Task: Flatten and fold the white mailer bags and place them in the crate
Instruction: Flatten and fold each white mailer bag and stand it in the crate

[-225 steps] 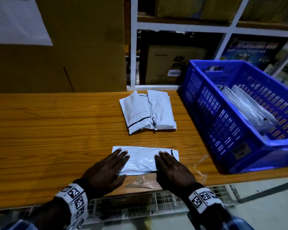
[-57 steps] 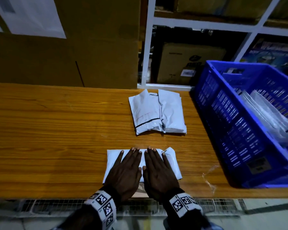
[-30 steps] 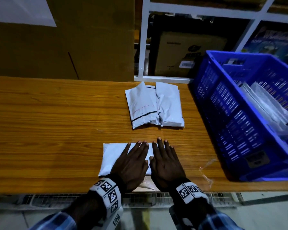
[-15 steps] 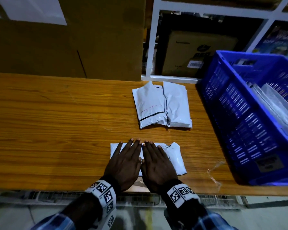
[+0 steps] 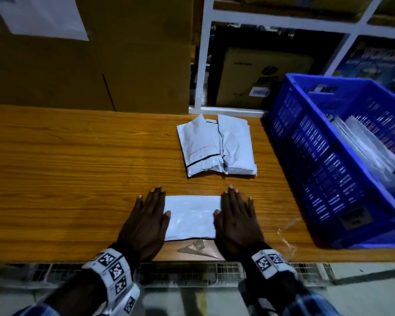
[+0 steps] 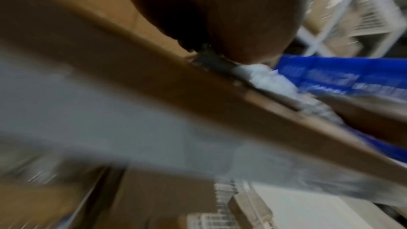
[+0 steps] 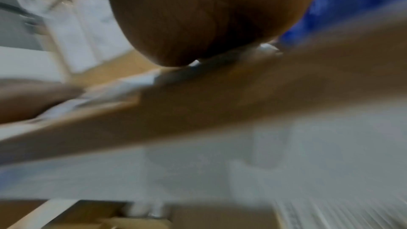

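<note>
A folded white mailer bag (image 5: 191, 216) lies flat near the front edge of the wooden table (image 5: 66, 169). My left hand (image 5: 147, 218) presses its left end with straight fingers. My right hand (image 5: 236, 216) presses its right end the same way. Both palms lie flat, and the bag's middle shows between them. Two more folded mailer bags (image 5: 216, 147) lie side by side farther back. The blue crate (image 5: 324, 160) stands at the right with several bags inside. Both wrist views are blurred; the left one shows a white bag (image 6: 264, 77) under the palm, the right one a white strip (image 7: 132, 83).
A scrap of clear plastic (image 5: 197, 247) lies at the table's front edge between my wrists, and another scrap (image 5: 286, 233) lies near the crate. Large cardboard boxes (image 5: 89, 55) stand behind the table at the left. White shelving (image 5: 203, 65) with boxes rises behind.
My hands have slid apart from the bag's middle to its two ends, and the raised right end now lies flat under my right hand.
</note>
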